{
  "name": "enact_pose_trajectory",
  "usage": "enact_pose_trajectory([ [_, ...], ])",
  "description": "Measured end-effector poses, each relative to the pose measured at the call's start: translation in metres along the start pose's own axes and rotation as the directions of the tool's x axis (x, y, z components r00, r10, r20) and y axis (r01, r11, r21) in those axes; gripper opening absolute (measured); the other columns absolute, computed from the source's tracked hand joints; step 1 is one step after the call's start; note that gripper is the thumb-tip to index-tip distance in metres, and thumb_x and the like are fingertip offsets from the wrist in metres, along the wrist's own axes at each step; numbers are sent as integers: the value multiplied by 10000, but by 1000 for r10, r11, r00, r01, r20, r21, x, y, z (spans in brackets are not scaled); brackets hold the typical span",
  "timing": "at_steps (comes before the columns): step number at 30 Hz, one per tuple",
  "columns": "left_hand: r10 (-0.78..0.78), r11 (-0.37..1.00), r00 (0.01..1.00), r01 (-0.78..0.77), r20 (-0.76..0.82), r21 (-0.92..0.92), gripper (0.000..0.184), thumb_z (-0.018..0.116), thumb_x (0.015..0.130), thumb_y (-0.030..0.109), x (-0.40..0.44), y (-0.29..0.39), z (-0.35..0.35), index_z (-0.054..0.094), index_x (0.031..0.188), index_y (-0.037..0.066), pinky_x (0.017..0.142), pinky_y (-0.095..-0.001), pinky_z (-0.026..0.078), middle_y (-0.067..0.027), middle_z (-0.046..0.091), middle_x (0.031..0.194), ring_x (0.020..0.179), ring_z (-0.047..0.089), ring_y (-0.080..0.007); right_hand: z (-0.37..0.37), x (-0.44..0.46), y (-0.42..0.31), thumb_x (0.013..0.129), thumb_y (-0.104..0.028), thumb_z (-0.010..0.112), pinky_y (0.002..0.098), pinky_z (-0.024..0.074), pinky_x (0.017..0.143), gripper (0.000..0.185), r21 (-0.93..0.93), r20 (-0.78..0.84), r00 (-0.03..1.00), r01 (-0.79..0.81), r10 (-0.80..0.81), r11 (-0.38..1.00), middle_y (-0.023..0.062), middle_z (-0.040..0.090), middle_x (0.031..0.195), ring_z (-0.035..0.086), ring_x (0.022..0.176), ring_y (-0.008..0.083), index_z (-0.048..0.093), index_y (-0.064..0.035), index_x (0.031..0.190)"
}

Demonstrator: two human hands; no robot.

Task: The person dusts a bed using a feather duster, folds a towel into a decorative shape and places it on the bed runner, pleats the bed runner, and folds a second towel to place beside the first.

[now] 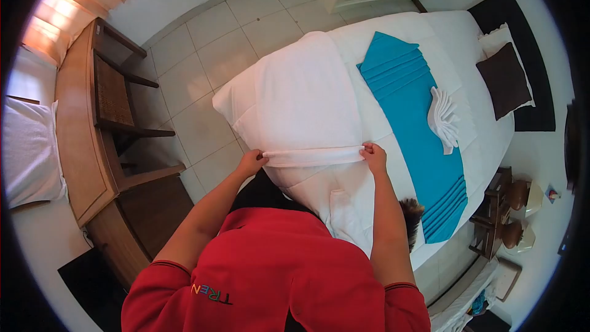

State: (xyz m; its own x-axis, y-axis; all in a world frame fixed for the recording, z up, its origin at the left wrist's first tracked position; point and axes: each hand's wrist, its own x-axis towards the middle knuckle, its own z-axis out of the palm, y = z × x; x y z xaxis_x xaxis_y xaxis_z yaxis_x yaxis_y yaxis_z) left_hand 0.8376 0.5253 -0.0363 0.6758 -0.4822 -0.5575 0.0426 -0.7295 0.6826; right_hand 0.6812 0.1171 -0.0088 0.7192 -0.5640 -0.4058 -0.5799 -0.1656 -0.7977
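A white towel lies spread over the foot of the white bed, its near edge folded into a narrow band. My left hand pinches the left end of that band. At the band's right end, the fingers of my right hand are closed on the towel. Beyond my right hand, a pleated teal runner crosses the bed, and a fan-folded white towel rests on it. Another white cloth lies on the bed just below the band.
A wooden desk and a chair stand at the left on the tiled floor. A dark pillow leans at the headboard. Lamps are at the right. Something dark and furry shows behind my right forearm.
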Motion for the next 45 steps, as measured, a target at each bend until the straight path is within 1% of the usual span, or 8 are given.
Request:
enact_pose_trajectory([
  [3, 54, 988, 986, -75, -159, -133, 273, 676, 763, 110, 1, -1, 10, 565, 986, -1, 737, -327, 491, -102, 627, 900, 788, 597, -198, 7, 3, -2, 710, -32, 713, 239, 493, 615, 293, -74, -41, 999, -21, 18, 997, 37, 620, 770, 577, 678, 111, 630, -7, 989],
  [5, 89, 931, 954, -182, -287, -317, 376, 692, 721, 73, 1, -3, 16, 495, 1036, 18, 743, -346, 494, -126, 596, 947, 831, 591, -229, 9, 7, 3, 679, -37, 733, 263, 499, 638, 300, -317, -46, 981, 162, -186, 934, 50, 616, 772, 583, 687, 126, 619, -7, 955],
  [17, 241, 862, 967, -255, -87, -438, 569, 673, 684, -8, -9, 15, 1, 409, 1171, 123, 843, -355, 432, -93, 508, 1004, 914, 518, -232, 12, 15, -12, 673, 28, 662, 340, 466, 719, 410, -341, 121, 962, 272, -245, 900, 93, 555, 833, 559, 761, 239, 470, -65, 1022],
  [31, 346, 911, 880, -399, -327, -109, 404, 705, 670, 1, -23, 41, -18, 620, 1056, 84, 769, -329, 461, -96, 600, 913, 820, 556, -234, -14, -10, -66, 665, 36, 682, 285, 439, 625, 372, -408, 145, 941, 338, -306, 848, 43, 528, 775, 494, 640, 158, 586, -75, 1007],
  [33, 323, 925, 870, -373, -372, -70, 375, 708, 669, 2, -23, 43, -20, 633, 1030, 72, 745, -329, 464, -97, 597, 865, 787, 555, -233, -16, -11, -74, 688, -10, 681, 348, 455, 816, 315, -485, 152, 957, 292, -249, 824, 102, 607, 932, 566, 884, 257, 608, -68, 989],
  [40, 335, 932, 791, -358, -511, 55, 222, 718, 680, 43, -11, 44, -28, 647, 890, 41, 714, -329, 461, -94, 587, 815, 794, 573, -248, -15, 2, -75, 707, -52, 661, 356, 450, 820, 204, -538, 132, 904, 409, -406, 737, 101, 607, 939, 556, 900, 268, 624, -40, 908],
  [43, 414, 894, 708, -436, -573, 108, 180, 713, 700, 82, 1, 45, -36, 627, 850, 32, 734, -325, 458, -91, 600, 817, 803, 584, -246, -11, 9, -85, 692, -12, 640, 315, 450, 697, 249, -478, 107, 838, 515, -535, 711, 79, 586, 874, 544, 777, 209, 608, -37, 938],
  [45, 452, 858, 676, -508, -582, 77, 170, 706, 716, 102, 5, 47, -42, 614, 840, 30, 747, -320, 455, -90, 607, 817, 801, 588, -238, -6, 12, -95, 721, -15, 611, 268, 423, 646, 240, -237, -1, 896, 431, -443, 871, 38, 579, 843, 517, 727, 139, 583, -37, 959],
])
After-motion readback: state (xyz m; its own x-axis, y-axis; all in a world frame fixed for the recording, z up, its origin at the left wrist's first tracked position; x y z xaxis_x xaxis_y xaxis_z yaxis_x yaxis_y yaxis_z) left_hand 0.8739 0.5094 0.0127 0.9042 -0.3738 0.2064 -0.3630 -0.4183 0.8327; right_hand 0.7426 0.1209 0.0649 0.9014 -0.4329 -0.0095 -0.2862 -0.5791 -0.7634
